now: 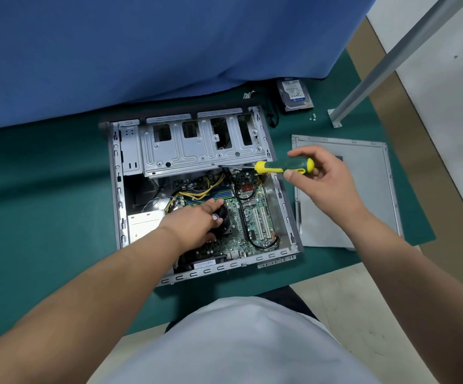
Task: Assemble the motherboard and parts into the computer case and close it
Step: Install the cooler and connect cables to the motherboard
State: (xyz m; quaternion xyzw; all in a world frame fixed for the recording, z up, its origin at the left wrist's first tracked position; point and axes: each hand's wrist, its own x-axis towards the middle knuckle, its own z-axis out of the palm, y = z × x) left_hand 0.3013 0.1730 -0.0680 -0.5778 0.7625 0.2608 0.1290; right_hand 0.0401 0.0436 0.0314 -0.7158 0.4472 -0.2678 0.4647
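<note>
The computer case (197,189) lies open on its side in the middle of the frame, on a green mat (44,203). It is thin sheet metal, stiff but probably with sharp edges, so I would hold it by the outer frame. Inside, at lower centre, sits the motherboard (252,214); it looks fragile and should be touched only at its edges. The left hand (197,220) reaches into the case, its fingers stretched out and resting on the black cooler fan (224,217), gripping nothing. Right of centre, the right hand (321,176) pinches the handle of a green and yellow screwdriver (283,165); the ribbed handle seems not slippery. The flat side panel (357,203) lies at the right, light and a little flexible I think; best lifted by two opposite edges. At upper right a hard drive (295,95) waits, dense and sensitive to shocks
</note>
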